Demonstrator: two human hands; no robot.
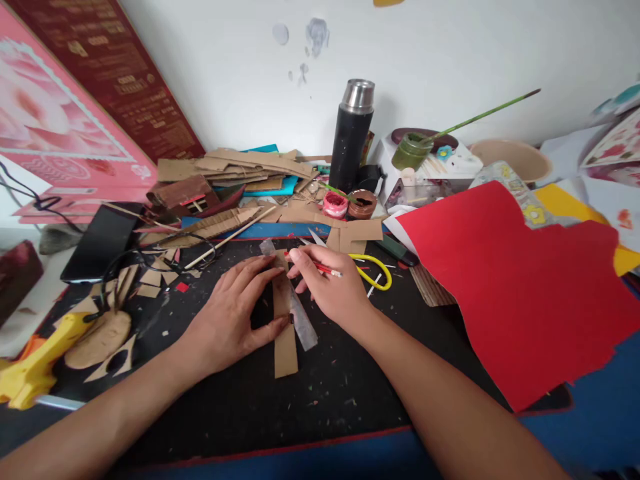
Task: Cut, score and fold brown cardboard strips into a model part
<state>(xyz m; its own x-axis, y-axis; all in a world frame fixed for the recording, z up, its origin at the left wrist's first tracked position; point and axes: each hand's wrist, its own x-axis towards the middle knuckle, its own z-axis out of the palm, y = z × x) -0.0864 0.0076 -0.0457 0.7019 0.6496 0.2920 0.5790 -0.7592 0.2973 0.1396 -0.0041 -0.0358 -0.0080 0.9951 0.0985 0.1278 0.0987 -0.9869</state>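
A strip of brown cardboard [286,350] lies on the black mat, with a translucent ruler-like strip [304,325] slanting across and beside it. My left hand [240,310] presses down on both, its fingers stretched and apart, the thumb on the cardboard's left edge. In my right hand [333,290] a red pencil [326,269] is pinched, its rear end pointing right. The fingers largely hide the pencil's tip, near the top of the cardboard strip. Scissors with yellow handles [380,283] lie just beyond the right hand, blades partly covered.
Left are a yellow glue gun [45,360], a black phone [103,241] and cardboard scraps [153,279]. Stacked cardboard [250,163], a black flask [351,137] and paint jars [335,205] stand behind. A large red sheet [530,287] covers the right side. The mat [280,420] has small scraps.
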